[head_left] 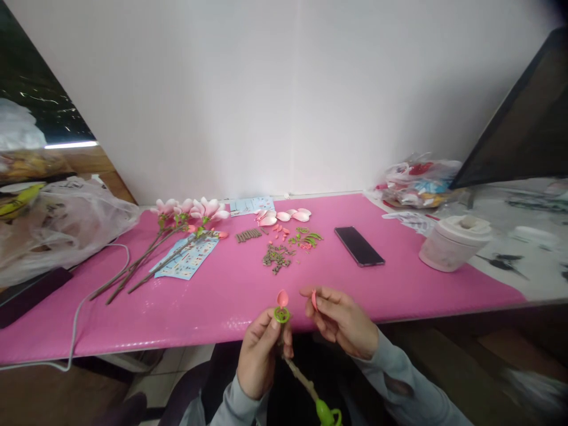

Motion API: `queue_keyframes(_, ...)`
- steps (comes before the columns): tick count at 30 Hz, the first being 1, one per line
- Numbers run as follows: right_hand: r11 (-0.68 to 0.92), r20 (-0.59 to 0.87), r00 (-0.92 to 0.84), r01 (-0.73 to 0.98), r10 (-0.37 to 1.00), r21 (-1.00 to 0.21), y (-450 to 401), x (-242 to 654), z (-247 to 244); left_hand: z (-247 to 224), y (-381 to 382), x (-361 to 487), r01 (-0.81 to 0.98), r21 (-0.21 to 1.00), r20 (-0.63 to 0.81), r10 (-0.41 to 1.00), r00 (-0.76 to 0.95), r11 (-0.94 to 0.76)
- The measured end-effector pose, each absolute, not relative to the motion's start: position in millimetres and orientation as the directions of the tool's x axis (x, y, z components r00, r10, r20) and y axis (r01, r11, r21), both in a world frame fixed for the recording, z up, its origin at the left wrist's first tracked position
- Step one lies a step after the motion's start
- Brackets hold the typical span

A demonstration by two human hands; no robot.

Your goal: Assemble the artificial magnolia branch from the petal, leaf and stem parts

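My left hand (261,350) is closed around the upper end of a brown flower stem (302,378). On top of this stem sits a green ring-shaped piece (281,315), with one coral-pink petal (283,297) standing up from it. A bright green part (326,412) is on the stem's lower end. Just to the right, my right hand (341,319) pinches a second coral-pink petal (315,300) between thumb and fingers, apart from the stem. Both hands are at the table's front edge.
On the pink table mat (248,296) lie brown pieces (277,256), green pieces (310,238), pale petals (288,216), short rods (248,235) and a phone (358,246). Finished-looking flowers (190,213) lie left on a printed sheet (186,260). A white cup (455,242) stands right, below a monitor (519,118).
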State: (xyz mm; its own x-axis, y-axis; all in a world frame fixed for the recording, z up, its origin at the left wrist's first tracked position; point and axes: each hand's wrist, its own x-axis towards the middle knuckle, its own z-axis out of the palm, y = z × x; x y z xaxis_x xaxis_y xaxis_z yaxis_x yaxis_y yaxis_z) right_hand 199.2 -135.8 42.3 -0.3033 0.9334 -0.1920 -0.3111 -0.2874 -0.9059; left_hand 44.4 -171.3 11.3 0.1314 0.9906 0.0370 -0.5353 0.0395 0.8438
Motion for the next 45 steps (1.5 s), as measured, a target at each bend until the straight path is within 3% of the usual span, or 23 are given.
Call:
queue_keyframes(7, -0.223, -0.139, -0.355, -0.208, 0.924, -0.953, -137.1, 206.5, 39.0, 9.3, -168.0, 40.9, -0.545, 0.838, 0.045, 0.992, 0.114, 0.025)
queue_keyframes(14, -0.106, -0.113, -0.425, 0.04, 0.898, -0.994, -164.5, 205.2, 72.5, 9.7, -173.3, 41.0, -0.516, 0.856, 0.11, 0.982, 0.154, -0.015)
queue_keyframes(33, -0.059, -0.124, -0.39, 0.174, 0.912, -0.983, -176.8, 200.3, 80.7, 27.1, -180.1, 38.4, -0.371, 0.923, 0.179, 0.966, 0.185, -0.1)
queue_keyframes(45, -0.064, -0.127, -0.39, 0.17, 0.912, -0.983, -179.9, 201.8, 80.9, 34.2, -182.8, 37.8, -0.356, 0.928, 0.173, 0.972, 0.159, -0.107)
